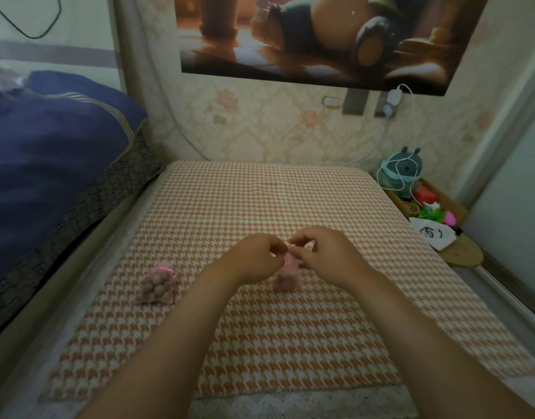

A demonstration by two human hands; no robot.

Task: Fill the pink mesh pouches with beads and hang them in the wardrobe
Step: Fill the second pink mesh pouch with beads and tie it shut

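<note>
A pink mesh pouch (287, 276) stands upright on the orange houndstooth cloth (260, 201), bulging with beads. My left hand (258, 257) and my right hand (323, 252) meet over its neck, and both pinch the gathered top or its drawstring. The strings themselves are too blurred to make out. A second pink mesh pouch (158, 284) lies to the left on the cloth, its neck tied and its brown beads showing through the mesh.
A bed with a dark blue quilt (48, 146) borders the left side. At the right stands a low wooden shelf (459, 255) with a plush toy (404, 170), a white cable and small items. A wallpapered wall with a poster is behind.
</note>
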